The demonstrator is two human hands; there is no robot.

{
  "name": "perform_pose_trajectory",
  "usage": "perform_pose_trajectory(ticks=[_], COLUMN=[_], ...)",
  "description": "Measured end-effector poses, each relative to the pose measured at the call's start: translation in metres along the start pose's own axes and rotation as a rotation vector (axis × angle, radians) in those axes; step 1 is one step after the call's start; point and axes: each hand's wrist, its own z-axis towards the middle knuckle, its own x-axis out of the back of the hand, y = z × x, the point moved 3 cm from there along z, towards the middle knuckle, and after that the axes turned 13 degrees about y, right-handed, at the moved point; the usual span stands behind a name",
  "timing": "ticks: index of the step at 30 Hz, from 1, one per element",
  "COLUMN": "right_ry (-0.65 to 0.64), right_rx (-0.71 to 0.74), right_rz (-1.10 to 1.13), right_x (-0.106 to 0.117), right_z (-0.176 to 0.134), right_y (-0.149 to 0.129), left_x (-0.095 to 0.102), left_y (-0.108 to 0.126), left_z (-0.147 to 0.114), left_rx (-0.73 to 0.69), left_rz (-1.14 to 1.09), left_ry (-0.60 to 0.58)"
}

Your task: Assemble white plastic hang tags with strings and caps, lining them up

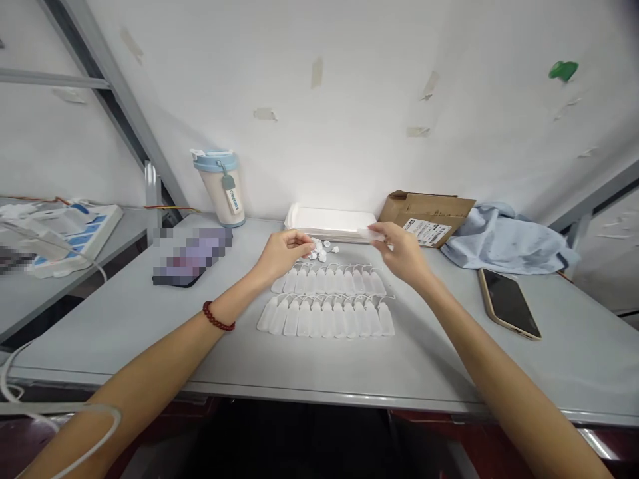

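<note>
In the head view, my left hand (288, 254) is beside a small heap of white cap-like pieces (320, 250), thumb and fingers pinched together. Whatever those fingertips hold, if anything, is too small to make out. To the right, my right hand (402, 249) pinches a translucent white tag-like piece (368, 233) in front of the white stack. Below both hands lie two rows of similar translucent pieces: a back row (329, 282) and a front row (327, 319), laid side by side, with thin white loops at their upper ends.
Along the wall stand a blue-lidded tumbler (222, 189), a white stack or tray (332, 218), a cardboard box (424, 211) and a pale blue cloth (504, 239). A phone (509, 305) lies right, a blurred purple item (194, 256) left. A power strip (80, 243) sits far left.
</note>
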Motion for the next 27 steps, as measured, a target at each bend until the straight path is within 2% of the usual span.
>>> perform_pose_trajectory(ticks=[3, 6, 12, 21, 27], right_ry=[-0.042, 0.001, 0.072, 0.079, 0.07], right_rx=[0.152, 0.203, 0.162, 0.197, 0.155], right_rz=[0.115, 0.115, 0.171, 0.197, 0.209], right_x=[-0.017, -0.023, -0.015, -0.008, -0.005], right_z=[-0.002, -0.018, -0.035, -0.033, -0.032], right_y=[-0.04, -0.055, -0.062, -0.071, -0.073], left_x=[-0.007, -0.013, -0.02, -0.02, -0.02], left_y=[0.007, 0.009, 0.013, 0.02, 0.022], left_z=[-0.009, -0.018, -0.028, -0.034, -0.034], left_rx=[0.023, 0.037, 0.021, 0.058, 0.013], left_rz=[-0.035, -0.061, -0.094, -0.149, -0.124], left_ry=[-0.068, -0.104, -0.179, -0.169, -0.144])
